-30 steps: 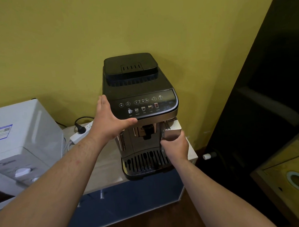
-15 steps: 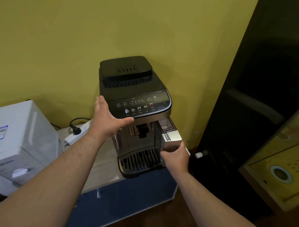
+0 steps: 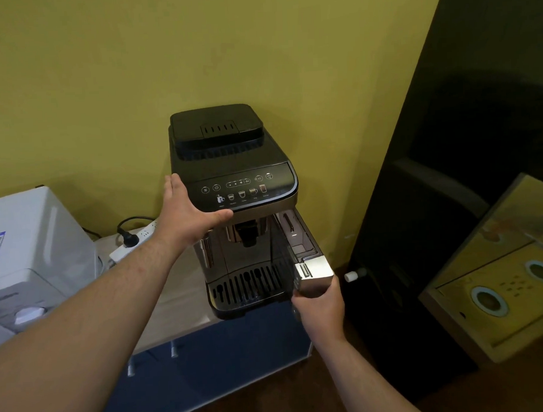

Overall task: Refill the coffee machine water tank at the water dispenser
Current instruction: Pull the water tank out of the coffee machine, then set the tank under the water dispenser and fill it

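Observation:
A black and silver coffee machine (image 3: 231, 164) stands on a low cabinet against the yellow wall. My left hand (image 3: 186, 214) presses flat against its left front corner, thumb under the control panel. My right hand (image 3: 319, 306) grips the silver front of the water tank (image 3: 313, 271), which sticks out forward from the machine's right side. The tank's clear top (image 3: 296, 236) shows behind the silver front. At the left edge stands the white water dispenser (image 3: 26, 257).
A white power strip (image 3: 132, 243) with a black plug lies behind the machine on the cabinet top (image 3: 174, 291). A tall black cabinet (image 3: 450, 198) stands right of the tank. A yellow-topped unit (image 3: 500, 276) sits at the far right. Dark floor lies below.
The water tank has slid further forward out of the machine with my right hand on it. My left hand has stayed on the machine's left corner.

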A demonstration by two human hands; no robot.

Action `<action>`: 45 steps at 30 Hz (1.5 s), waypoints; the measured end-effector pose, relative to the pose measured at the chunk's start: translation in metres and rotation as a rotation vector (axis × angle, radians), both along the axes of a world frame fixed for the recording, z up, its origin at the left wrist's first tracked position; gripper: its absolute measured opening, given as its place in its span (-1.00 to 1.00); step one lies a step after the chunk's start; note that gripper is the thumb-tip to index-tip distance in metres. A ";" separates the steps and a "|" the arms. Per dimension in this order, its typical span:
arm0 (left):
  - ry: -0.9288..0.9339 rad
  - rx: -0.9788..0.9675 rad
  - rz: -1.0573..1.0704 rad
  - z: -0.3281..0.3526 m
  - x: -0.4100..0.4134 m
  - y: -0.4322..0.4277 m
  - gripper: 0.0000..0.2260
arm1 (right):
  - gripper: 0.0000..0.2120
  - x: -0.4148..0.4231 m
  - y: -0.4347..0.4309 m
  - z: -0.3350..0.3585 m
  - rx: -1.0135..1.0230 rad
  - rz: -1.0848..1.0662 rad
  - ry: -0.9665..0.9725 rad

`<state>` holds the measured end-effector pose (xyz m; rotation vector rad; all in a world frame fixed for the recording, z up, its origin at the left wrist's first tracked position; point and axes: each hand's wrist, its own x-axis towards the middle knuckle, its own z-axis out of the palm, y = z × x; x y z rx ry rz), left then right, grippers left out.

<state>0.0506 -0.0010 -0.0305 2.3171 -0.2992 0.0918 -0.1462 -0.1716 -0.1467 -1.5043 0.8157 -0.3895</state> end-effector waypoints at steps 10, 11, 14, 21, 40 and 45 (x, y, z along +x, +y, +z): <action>0.002 -0.008 0.001 -0.001 0.000 0.000 0.19 | -0.45 -0.052 -0.006 0.007 -0.019 -0.002 0.007; 0.006 -0.008 0.002 -0.001 0.001 0.001 0.19 | -0.44 -0.056 -0.007 0.007 -0.024 -0.003 0.012; 0.002 -0.003 0.000 -0.002 0.002 0.001 0.19 | -0.46 -0.073 -0.014 0.010 -0.059 0.005 0.035; 0.045 0.021 0.009 0.000 0.005 0.003 0.19 | -0.49 -0.116 -0.030 0.026 -0.086 0.027 0.082; 0.320 -0.190 -0.254 -0.007 -0.203 -0.203 -0.83 | -0.31 -0.160 -0.112 0.051 -0.212 0.038 0.044; 0.302 -0.203 -0.101 -0.020 -0.205 -0.236 -0.81 | -0.20 -0.156 -0.145 0.055 -0.223 0.107 0.015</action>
